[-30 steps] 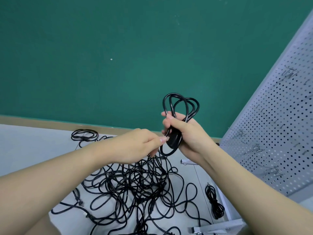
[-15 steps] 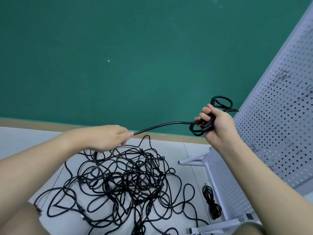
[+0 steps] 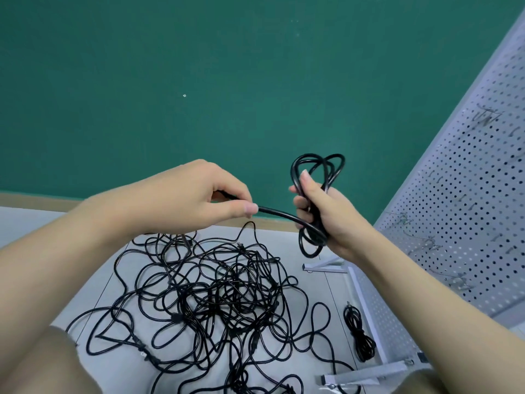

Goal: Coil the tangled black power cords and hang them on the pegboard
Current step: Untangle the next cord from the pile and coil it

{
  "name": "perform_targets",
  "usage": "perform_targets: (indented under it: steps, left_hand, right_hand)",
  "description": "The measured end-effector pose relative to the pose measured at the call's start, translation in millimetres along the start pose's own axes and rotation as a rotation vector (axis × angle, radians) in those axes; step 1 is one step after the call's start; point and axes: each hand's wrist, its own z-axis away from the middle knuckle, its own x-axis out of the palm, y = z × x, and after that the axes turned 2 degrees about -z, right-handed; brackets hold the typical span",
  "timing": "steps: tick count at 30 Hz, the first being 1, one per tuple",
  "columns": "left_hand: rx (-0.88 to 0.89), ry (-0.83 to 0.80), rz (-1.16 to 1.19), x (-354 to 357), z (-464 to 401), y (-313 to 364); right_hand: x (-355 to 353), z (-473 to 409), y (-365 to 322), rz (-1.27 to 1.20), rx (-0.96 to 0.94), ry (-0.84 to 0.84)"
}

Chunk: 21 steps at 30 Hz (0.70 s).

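My right hand [image 3: 322, 214] grips a small coil of black power cord [image 3: 318, 166], with loops sticking out above and below the fist. My left hand [image 3: 196, 199] pinches the free run of that same cord between thumb and forefinger, a short way left of the coil. Below both hands a big tangle of black cords [image 3: 221, 294] sprawls on the grey floor. The white pegboard [image 3: 468, 194] leans at the right with bare metal hooks [image 3: 426, 243] on it.
One small bundled black cord [image 3: 359, 334] lies on the floor beside the pegboard's white frame foot [image 3: 366, 373]. A green wall fills the background. My knees show at the bottom left and bottom right edges.
My left hand came right, toward the coil, shortening the stretched cord. My right hand swung back left from the pegboard and turned the coil upright.
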Motion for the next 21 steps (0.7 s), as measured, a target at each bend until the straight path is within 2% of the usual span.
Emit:
perform_targets:
  steps: [6,9,13,15,19,21]
  left_hand:
    - [0.098,0.054,0.002,6,-6,1]
    - [0.129,0.088,-0.093,8,-8,3]
    - [0.144,0.135,-0.204,10,-10,7]
    - [0.126,0.123,-0.158,10,-11,10]
    - [0.014,0.083,0.083,17,-11,15]
    - [0.019,0.102,0.039,22,-12,10]
  right_hand:
    - [21,7,10,0.028,0.181,-0.262]
    - [30,12,12,-0.002,0.283,-0.437]
    - [40,20,9,-0.049,0.339,-0.547]
    - [41,21,6,-0.112,0.36,-0.57]
    - [39,22,-3,-0.231,0.311,-0.669]
    - [39,24,-4,-0.226,0.357,-0.701]
